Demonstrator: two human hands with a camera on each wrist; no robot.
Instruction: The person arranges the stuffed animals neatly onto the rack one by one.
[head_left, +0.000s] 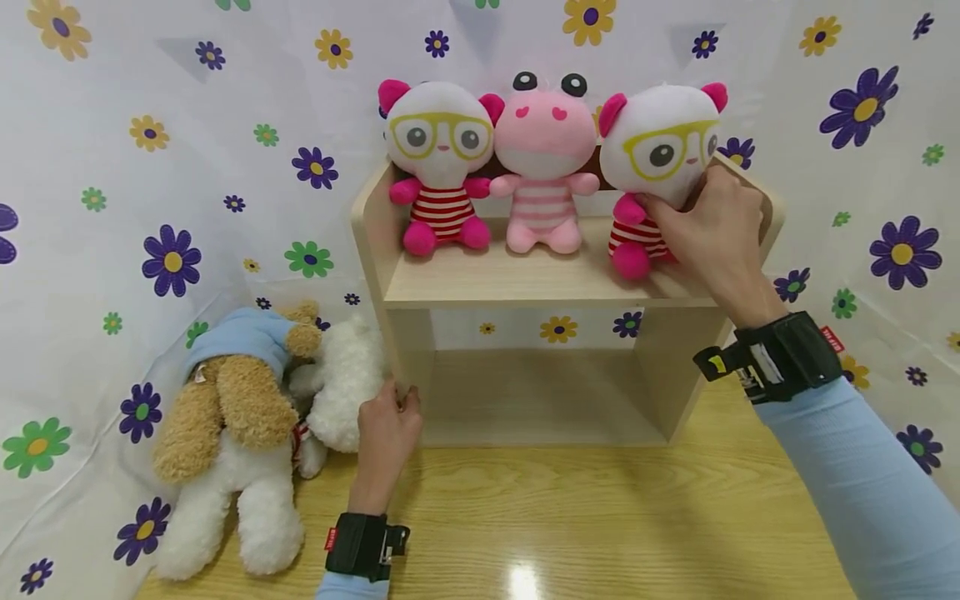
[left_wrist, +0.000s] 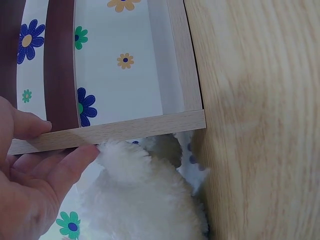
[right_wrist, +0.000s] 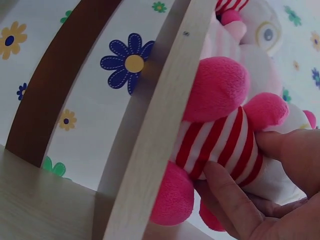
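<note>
A: Here, we are viewing the wooden shelf [head_left: 525, 283] as landmark. What are we seeing on its top board?

B: We are seeing three plush toys sitting there; our right hand [head_left: 712, 229] is gripping the right-end glasses plush [head_left: 656, 158], fingers curled round its striped body.

A: And beside the shelf?

B: Left of it, the brown bear [head_left: 232, 400] and white plush [head_left: 341, 387] are lying on the table [head_left: 600, 517]. Our left hand [head_left: 386, 437] is pinching the shelf's left panel, steadying it. We are judging two toys left.

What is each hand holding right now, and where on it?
The right hand grips the rightmost panda plush by its striped body on the shelf. The left hand holds the shelf's left side panel near its bottom front edge.
</note>
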